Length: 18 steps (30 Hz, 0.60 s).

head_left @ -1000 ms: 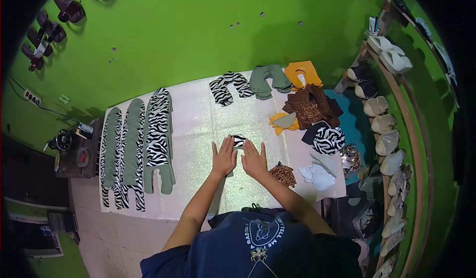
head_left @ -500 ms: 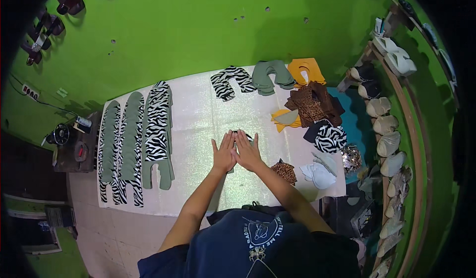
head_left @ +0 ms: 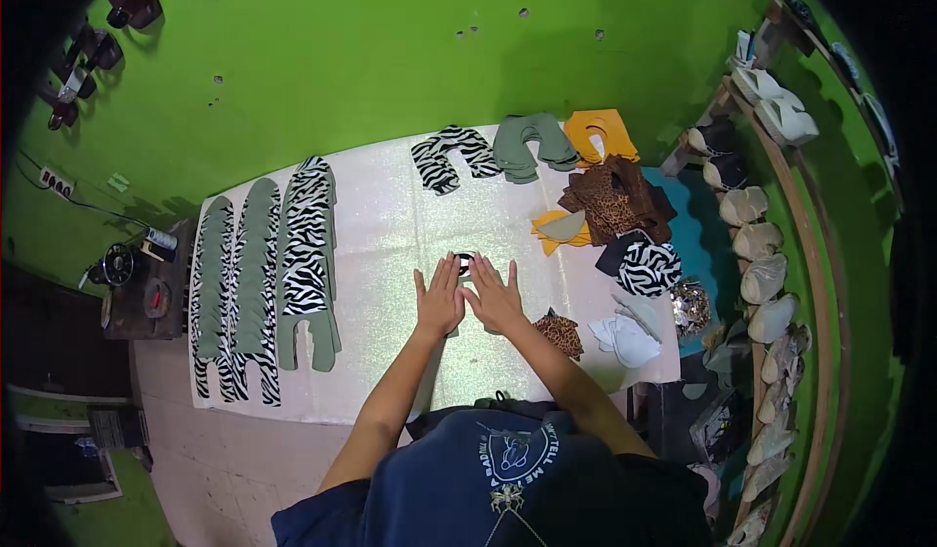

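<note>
Both hands lie palm down at the middle of the cloth-covered table [head_left: 381,283], fingers stretched out and thumbs nearly meeting. Under them is a small cut piece [head_left: 466,264]. A black-and-white bit shows between the fingertips, and green-grey ends peek out below the palms; the rest is hidden. My left hand [head_left: 439,298] rests flat on its left side. Pressed flat on the right side is my right hand [head_left: 494,300], with nothing gripped in either one.
Overlapping green and zebra-print U-shaped pieces [head_left: 309,244] form rows at left. Zebra [head_left: 454,157], green [head_left: 532,147] and yellow [head_left: 600,137] cut pieces lie along the far edge. Leopard-print pieces [head_left: 615,201] and white scraps [head_left: 625,340] sit at right, beside a rack of shoe lasts [head_left: 769,279].
My hands have spread slightly apart at the fingertips, the right one shifting a little to the right, so more of the black-and-white bit shows between them.
</note>
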Each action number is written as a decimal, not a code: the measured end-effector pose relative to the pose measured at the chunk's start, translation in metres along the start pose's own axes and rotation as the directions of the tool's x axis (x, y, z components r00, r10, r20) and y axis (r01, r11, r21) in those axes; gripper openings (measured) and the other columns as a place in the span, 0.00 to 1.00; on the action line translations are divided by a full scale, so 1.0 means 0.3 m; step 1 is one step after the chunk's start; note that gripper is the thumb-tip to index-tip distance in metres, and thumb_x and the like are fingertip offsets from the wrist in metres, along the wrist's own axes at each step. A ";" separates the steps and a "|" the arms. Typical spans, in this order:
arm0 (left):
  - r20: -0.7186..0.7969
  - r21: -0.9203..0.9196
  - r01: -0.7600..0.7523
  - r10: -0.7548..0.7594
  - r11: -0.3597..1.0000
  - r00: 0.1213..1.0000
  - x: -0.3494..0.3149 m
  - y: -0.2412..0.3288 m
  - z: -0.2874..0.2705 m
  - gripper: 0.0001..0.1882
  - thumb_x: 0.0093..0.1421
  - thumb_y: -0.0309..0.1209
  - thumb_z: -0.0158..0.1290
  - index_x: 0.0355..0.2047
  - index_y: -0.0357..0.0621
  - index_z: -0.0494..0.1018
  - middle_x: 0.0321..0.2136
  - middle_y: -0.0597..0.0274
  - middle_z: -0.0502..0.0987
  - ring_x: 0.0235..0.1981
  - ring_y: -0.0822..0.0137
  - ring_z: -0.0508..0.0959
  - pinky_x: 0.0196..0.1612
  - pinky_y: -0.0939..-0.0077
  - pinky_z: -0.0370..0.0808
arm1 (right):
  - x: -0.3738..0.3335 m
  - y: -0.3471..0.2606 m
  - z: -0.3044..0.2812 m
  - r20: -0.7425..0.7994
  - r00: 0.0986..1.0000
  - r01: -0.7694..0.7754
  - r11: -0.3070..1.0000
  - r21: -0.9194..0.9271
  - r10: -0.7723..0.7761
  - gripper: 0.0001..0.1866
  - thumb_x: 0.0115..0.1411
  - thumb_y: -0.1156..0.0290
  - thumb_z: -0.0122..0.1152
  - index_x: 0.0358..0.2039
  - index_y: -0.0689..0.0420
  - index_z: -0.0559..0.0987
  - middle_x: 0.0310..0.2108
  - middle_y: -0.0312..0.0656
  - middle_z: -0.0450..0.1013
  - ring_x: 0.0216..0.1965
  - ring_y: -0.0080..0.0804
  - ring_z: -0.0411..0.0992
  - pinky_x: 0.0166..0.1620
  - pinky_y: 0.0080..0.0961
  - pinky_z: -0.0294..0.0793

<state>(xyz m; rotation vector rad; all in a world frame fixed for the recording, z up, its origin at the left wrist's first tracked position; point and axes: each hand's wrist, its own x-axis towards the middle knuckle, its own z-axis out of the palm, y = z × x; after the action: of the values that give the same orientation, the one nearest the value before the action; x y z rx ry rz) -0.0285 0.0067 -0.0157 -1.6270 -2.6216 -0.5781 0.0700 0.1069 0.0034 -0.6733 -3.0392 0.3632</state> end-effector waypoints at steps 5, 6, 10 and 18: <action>0.002 0.016 0.026 -0.026 1.000 1.000 -0.001 -0.005 0.007 0.27 0.58 0.35 0.32 0.59 0.45 0.48 0.60 0.59 0.49 0.61 0.62 0.50 0.57 0.42 0.31 | -0.022 0.021 0.010 -0.005 1.000 0.010 0.999 -0.049 -0.011 0.31 0.61 0.50 0.23 0.59 0.56 0.49 0.63 0.39 0.41 0.63 0.26 0.39 0.58 0.54 0.25; 0.005 0.024 0.037 -0.037 0.999 0.999 -0.002 -0.004 0.005 0.27 0.58 0.35 0.32 0.59 0.45 0.49 0.60 0.59 0.49 0.61 0.62 0.50 0.57 0.42 0.30 | -0.024 0.022 0.009 -0.002 1.000 0.009 0.999 -0.039 -0.009 0.31 0.61 0.50 0.23 0.59 0.56 0.49 0.63 0.39 0.41 0.63 0.26 0.39 0.58 0.54 0.25; -0.026 0.040 0.073 -0.072 0.997 0.997 -0.014 -0.009 0.015 0.27 0.58 0.36 0.33 0.59 0.45 0.49 0.60 0.59 0.50 0.61 0.60 0.50 0.56 0.40 0.29 | -0.027 0.028 0.006 0.021 1.000 -0.012 0.999 -0.044 0.013 0.31 0.61 0.50 0.23 0.60 0.56 0.49 0.63 0.39 0.41 0.63 0.26 0.40 0.58 0.54 0.26; -0.018 0.083 0.141 -0.140 0.987 0.990 -0.044 -0.011 -0.006 0.28 0.59 0.37 0.33 0.59 0.43 0.48 0.60 0.58 0.47 0.61 0.58 0.47 0.55 0.38 0.28 | -0.028 0.013 -0.002 0.026 0.999 -0.024 0.998 -0.052 0.026 0.31 0.61 0.49 0.22 0.60 0.56 0.48 0.63 0.39 0.40 0.63 0.26 0.39 0.59 0.53 0.26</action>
<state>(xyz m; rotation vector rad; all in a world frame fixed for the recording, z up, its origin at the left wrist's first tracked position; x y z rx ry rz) -0.0257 -0.0065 -0.0175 -1.4209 -2.7275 -0.4722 0.0791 0.1069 0.0034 -0.7154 -3.0779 0.2976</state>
